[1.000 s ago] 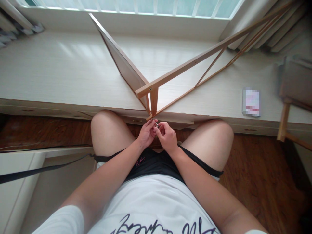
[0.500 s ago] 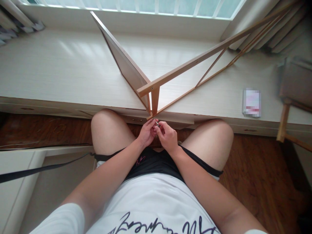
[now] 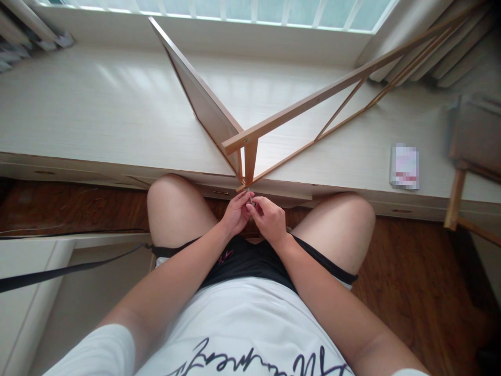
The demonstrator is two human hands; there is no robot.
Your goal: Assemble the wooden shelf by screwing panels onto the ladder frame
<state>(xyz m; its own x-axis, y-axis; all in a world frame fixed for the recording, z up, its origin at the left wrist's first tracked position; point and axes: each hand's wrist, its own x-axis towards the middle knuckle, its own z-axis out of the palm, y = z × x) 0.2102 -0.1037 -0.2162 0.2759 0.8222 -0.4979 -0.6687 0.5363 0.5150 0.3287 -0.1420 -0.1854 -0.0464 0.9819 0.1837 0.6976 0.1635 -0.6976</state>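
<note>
Between my knees, my left hand (image 3: 235,214) and my right hand (image 3: 270,218) meet with fingers pinched together. A small, thin metal piece (image 3: 251,198) shows between the fingertips of both hands; its exact kind is too small to make out. Right above my fingertips is the near end of a light wooden frame (image 3: 289,113), which stands on the white ledge and runs up to the right, with a thin slanted crosspiece. A flat wooden-edged panel (image 3: 201,96) joins it at the near corner and slants to the upper left.
The long white ledge (image 3: 97,115) has drawers in its front and a barred window behind it. A small blurred-out packet (image 3: 405,166) lies at its right. Further right stands a chair-like piece with a wooden leg (image 3: 455,201). A black strap (image 3: 78,267) crosses at left.
The metal piece sits at a slightly different angle between my fingertips. Both hands stay in nearly the same place, and the wooden frame and panel hold their positions.
</note>
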